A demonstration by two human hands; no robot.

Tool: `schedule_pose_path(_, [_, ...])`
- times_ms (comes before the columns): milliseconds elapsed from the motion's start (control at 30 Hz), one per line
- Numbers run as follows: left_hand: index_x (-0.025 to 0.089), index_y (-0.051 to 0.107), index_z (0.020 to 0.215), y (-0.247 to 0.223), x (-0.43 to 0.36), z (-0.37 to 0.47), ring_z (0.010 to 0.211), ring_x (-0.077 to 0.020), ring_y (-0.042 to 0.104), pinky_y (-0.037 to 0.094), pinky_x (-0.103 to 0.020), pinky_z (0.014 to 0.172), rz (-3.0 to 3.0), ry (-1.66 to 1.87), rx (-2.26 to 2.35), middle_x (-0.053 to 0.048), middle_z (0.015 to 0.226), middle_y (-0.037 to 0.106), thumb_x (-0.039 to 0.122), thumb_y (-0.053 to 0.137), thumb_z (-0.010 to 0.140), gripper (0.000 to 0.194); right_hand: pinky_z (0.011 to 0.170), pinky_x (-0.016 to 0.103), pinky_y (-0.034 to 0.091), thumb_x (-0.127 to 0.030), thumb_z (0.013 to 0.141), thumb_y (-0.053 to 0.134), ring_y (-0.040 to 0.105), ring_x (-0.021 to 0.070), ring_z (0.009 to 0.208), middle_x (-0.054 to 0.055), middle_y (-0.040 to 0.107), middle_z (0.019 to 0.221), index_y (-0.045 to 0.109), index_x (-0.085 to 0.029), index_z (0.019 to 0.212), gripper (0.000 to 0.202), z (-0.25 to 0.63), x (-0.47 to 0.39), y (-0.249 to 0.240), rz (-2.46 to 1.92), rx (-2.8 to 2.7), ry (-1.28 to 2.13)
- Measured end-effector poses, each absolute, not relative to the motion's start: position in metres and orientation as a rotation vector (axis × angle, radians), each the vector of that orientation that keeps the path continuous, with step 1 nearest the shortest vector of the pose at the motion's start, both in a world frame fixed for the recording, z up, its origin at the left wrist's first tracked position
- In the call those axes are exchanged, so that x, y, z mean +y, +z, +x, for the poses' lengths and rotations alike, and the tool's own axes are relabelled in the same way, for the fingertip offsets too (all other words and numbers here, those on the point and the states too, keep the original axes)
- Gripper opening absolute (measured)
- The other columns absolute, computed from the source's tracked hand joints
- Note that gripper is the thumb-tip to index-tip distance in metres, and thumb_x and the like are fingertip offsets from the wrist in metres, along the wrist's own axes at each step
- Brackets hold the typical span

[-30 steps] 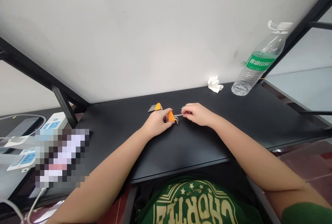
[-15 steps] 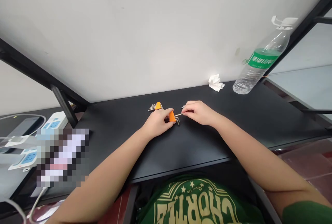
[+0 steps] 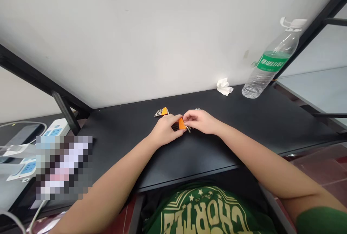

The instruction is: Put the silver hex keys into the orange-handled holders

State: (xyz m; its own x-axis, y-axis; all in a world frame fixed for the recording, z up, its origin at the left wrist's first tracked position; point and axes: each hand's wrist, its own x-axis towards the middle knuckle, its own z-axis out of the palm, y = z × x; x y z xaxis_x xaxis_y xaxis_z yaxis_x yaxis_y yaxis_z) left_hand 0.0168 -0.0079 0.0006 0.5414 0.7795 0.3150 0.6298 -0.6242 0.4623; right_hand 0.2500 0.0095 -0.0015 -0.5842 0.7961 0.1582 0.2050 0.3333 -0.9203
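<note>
Between thumb and fingers, my left hand (image 3: 164, 130) grips an orange hex key holder (image 3: 181, 123). Bent metal hex keys (image 3: 189, 129) stick out of the holder's right side. My right hand (image 3: 202, 121) is closed in a pinch right against that side, on a hex key mostly covered by the fingers. Just behind my left hand, a second orange holder (image 3: 164, 111) full of hex keys lies on the black table (image 3: 116, 133). Some loose metal keys (image 3: 197, 109) show partly behind my right hand.
A crumpled white tissue (image 3: 224, 86) and a large clear bottle (image 3: 267, 64) with a green label stand near the wall. On the left are a pixelated device (image 3: 66, 165), a white power strip (image 3: 58, 129) and cables. Black metal bars frame both sides.
My right hand has moved left to the holder, bringing the hex key up to it; the key's long shaft no longer shows. My left hand keeps its grip.
</note>
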Motion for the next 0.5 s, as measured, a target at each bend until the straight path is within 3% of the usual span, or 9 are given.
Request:
schedule_pose_path(100, [0.023,0.068,0.121,0.0,-0.008,0.015,0.083,-0.0187,0.065,0.053,-0.034,0.083,2.475,0.841,1.14,-0.003,0.096,0.074,0.036,0.076,0.086,0.038,0.064,0.027,0.048,-0.038,0.09,0.076,0.061,0.0141,0.073,-0.001,0.066,0.083,0.062,-0.02,0.095,0.023,0.25,0.014,-0.007,-0.865,-1.768,1.532])
schedule_pose_path(333, [0.024,0.069,0.11,0.007,-0.014,0.016,0.078,-0.0153,0.062,0.052,-0.029,0.075,2.407,0.828,1.072,0.0,0.09,0.072,0.029,0.071,0.086,0.025,0.055,0.025,0.041,-0.053,0.099,0.064,0.053,0.0112,0.058,-0.004,0.06,0.069,0.059,-0.021,0.096,0.032,0.241,0.008,-0.019,-0.816,-1.837,1.67])
schedule_pose_path(433, [0.024,0.069,0.116,0.007,-0.014,0.016,0.078,-0.0149,0.063,0.053,-0.028,0.075,2.323,0.817,1.063,0.0,0.092,0.072,0.031,0.072,0.085,0.032,0.054,0.025,0.04,-0.054,0.098,0.065,0.051,0.0106,0.055,-0.003,0.063,0.072,0.061,-0.02,0.091,0.035,0.242,0.01,-0.016,-0.819,-1.88,1.611])
schedule_pose_path(500, [0.023,0.068,0.123,0.004,-0.012,0.016,0.081,-0.0156,0.065,0.055,-0.03,0.079,2.296,0.827,1.085,-0.001,0.094,0.073,0.034,0.072,0.086,0.039,0.06,0.027,0.042,-0.053,0.1,0.063,0.054,0.0119,0.06,-0.001,0.064,0.074,0.065,-0.019,0.086,0.036,0.25,0.016,-0.011,-0.91,-1.972,1.384])
